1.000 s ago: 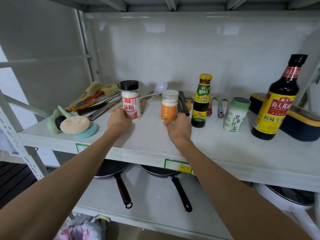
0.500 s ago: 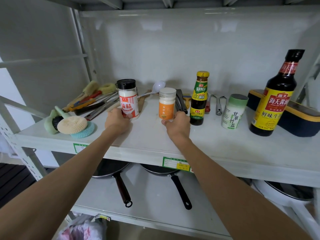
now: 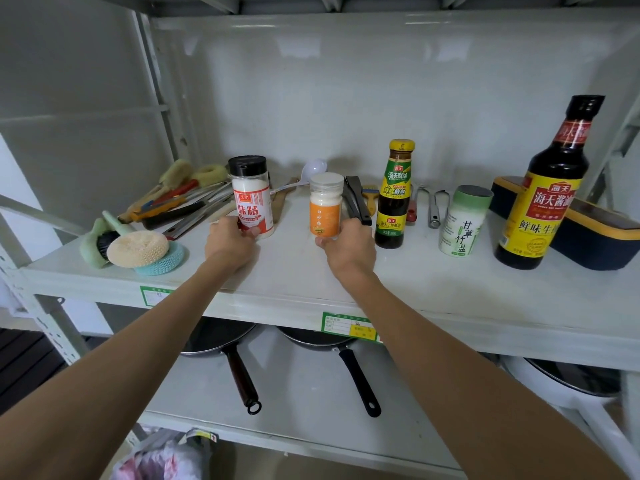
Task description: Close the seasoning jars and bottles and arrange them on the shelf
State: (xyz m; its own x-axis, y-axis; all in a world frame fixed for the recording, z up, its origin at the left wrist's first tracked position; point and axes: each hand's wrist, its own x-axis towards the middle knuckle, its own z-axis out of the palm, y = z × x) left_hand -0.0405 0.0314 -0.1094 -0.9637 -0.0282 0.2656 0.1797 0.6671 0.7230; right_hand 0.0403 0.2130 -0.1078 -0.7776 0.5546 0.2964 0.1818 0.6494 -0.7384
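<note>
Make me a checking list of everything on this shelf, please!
Surface: white shelf, seems clean.
Job's things: black-capped jar, orange jar, yellow-capped bottle, green canister, soy sauce bottle; all upright, capped.
Clutter: scrubbers, utensils, tongs, box.
Grippers: left hand grips the black-capped jar; right hand grips the orange jar.
Cables: nothing seen.
Surroundings: pans below.

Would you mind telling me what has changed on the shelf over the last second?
Hardly anything. The left hand still grips the red-labelled jar and the right hand the orange-labelled jar, both standing upright on the shelf in the same spots. No hold was taken or released. The other bottles and utensils stayed put; only the camera view shifted slightly.
</note>
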